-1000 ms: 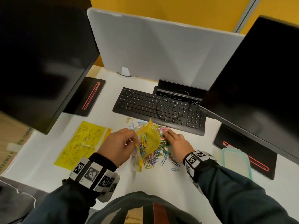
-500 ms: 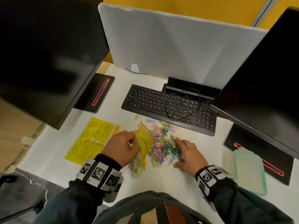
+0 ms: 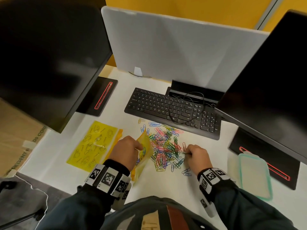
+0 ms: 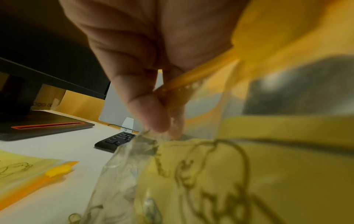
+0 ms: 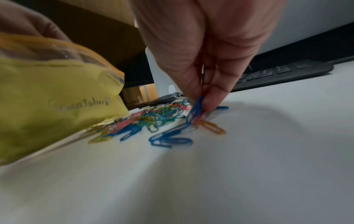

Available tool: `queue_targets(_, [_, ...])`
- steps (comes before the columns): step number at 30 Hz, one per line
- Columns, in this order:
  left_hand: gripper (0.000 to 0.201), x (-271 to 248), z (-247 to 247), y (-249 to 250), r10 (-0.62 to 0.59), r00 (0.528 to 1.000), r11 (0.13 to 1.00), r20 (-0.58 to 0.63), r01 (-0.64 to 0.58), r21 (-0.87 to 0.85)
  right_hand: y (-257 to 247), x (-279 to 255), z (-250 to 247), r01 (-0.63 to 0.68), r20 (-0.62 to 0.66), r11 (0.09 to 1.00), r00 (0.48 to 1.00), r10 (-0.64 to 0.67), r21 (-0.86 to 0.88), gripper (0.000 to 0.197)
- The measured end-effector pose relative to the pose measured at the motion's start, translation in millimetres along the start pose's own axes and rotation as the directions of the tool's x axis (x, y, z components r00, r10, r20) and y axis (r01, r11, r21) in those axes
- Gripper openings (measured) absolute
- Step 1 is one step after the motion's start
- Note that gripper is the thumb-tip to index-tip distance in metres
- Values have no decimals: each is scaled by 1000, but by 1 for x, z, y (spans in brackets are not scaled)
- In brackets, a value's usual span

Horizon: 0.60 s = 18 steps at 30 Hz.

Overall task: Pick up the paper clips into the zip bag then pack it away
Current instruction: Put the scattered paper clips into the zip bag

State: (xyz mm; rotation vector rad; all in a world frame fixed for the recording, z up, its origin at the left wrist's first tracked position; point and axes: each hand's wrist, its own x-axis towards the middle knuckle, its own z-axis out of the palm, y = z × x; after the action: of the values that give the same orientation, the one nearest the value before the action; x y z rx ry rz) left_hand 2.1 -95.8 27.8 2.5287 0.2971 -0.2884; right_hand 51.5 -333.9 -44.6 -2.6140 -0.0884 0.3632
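We note a white worktop [image 3: 103, 165] with a heap of coloured paper clips [image 3: 164, 145] lying just in front of a black keyboard [image 3: 172, 112]. A few strays sit apart from the heap, nearer the person.

Left hand [image 3: 125, 151]: fingers curled, thumb and forefinger pinching the top edge of the yellow zip bag [image 3: 143, 146], which it holds up at the left edge of the heap, its lower end reaching down to the worktop. In the left wrist view the fingers [image 4: 153, 115] close on the orange zip strip. We see some clips already inside the bag.

Right hand [image 3: 197, 156]: at the right edge of the heap, fingers drawn together. In the right wrist view the fingertips [image 5: 212, 103] pinch a small bunch of clips, a blue one plain among them, low over the worktop. The bunch is blurred, so we cannot count it.

A second yellow zip pouch [image 3: 94, 145] lies flat on the worktop to the left of the left hand. A clear lidded box with a teal rim [image 3: 255, 176] sits at the right. Two dark monitors [image 3: 49, 60] flank the scene, and a grey divider panel [image 3: 174, 47] stands behind the keyboard.
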Motion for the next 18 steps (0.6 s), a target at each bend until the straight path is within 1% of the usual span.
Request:
queue_targets(2, [33,-1,0,1,11,1000,1000,-2,-11,19,2,-1,-2,5,-21,1000,1000,-5,24,24])
queue_targets(3, [31,-2,-1,2,22,1000,999,-14,-21,32,2,-1,-2,22,-6,999,1000,-22,24,30])
queue_targets(5, [30,-4,-2,4,38,999,998,-39,-36,44,-1,-3,-2,52,93,999,994,-51,-12,51])
queue_targets(7, [38,-6,-1,7,68,997,997,-29,-67,46,-4,-3,-1,91,214,990,975,-66,-111,75])
queue_targets(8, [42,-6,0,9,100,995,994,-21,-99,48,-6,-2,0,125,246,978,966,-81,-169,79])
queue_targets(9, [45,-7,1,11,141,990,989,-20,-140,49,-8,-1,2,157,251,966,962,-103,-205,77])
queue_targets(11, [47,-9,3,13,207,977,977,-40,-205,53,-10,1,6,188,199,964,968,-150,-189,58])
queue_targets(12, [48,-9,3,13,223,973,974,-54,-220,56,-11,2,8,200,165,965,971,-173,-168,48])
queue_targets(13, [49,-8,3,12,229,971,973,-68,-225,57,-11,3,10,207,140,965,973,-186,-160,42])
queue_targets(15, [49,-6,1,11,214,973,977,-91,-211,45,-10,3,12,208,116,967,975,-192,-148,37])
queue_targets(18, [43,-5,0,10,203,971,979,-125,-205,0,-4,4,9,157,50,986,987,-154,-60,29])
